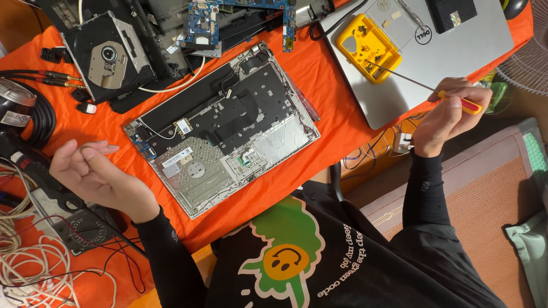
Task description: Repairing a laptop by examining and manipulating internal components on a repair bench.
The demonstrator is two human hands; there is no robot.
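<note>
You are gripping a screwdriver [425, 86] in your right hand [448, 114], fingers closed around its red-and-yellow handle, and its thin shaft is reaching toward ten o'clock, with the tip sitting in the yellow parts tray [368, 41]. That tray is resting on the lid of a closed silver laptop [456, 51] at one o'clock on the orange surface [319, 80]. Your left hand [94, 177] is hovering at nine o'clock with its grip loosely open, palm up, fingertips curled together; whether they are pinching anything small, you cannot tell. Between your hands, the opened laptop base [222, 128] is lying at the centre, its inner metal frame exposed. A bare optical drive [108, 57] is sitting at eleven o'clock.
</note>
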